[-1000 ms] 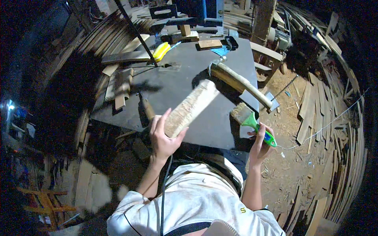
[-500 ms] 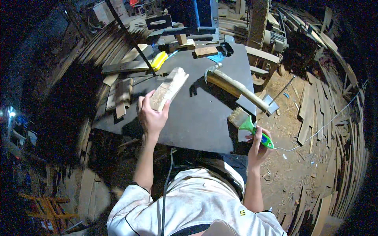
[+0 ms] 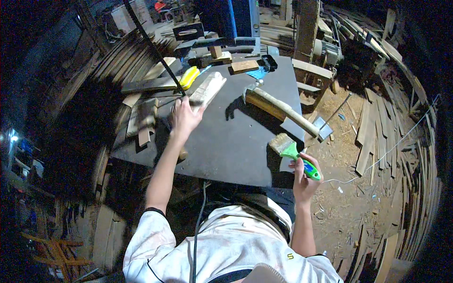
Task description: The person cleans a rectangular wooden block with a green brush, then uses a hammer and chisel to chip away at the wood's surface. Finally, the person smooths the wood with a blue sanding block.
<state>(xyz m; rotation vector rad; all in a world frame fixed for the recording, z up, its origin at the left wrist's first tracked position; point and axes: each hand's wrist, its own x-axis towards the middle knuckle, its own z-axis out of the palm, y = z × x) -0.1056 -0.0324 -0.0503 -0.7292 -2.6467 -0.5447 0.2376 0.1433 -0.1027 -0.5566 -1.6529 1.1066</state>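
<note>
My left hand [image 3: 185, 115] reaches forward over the left of the dark metal table, its fingers closed round the near end of a pale wooden block [image 3: 211, 88]. The block lies tilted, its far end beside a yellow plastic-looking object [image 3: 189, 78]. Close to my fingers stands a thin dark toothed blade [image 3: 158, 54]. My right hand [image 3: 306, 184] grips the green handle of a paintbrush [image 3: 289, 148] at the table's right edge, its pale bristles pointing far left. Beyond the brush, a hammer [image 3: 283, 107] rests with its handle along a piece of wood.
Wood pieces [image 3: 143, 118] lie on the table's left side. A small wooden block [image 3: 244, 66] and a black tray-like item [image 3: 269, 62] sit at the back. Planks [image 3: 377, 132] and shavings cover the floor on the right. A motor [image 3: 329, 51] stands behind.
My left hand has moved forward with the wooden block, bringing it nearer the yellow object and the blade. The paintbrush in my right hand has shifted slightly left and nearer.
</note>
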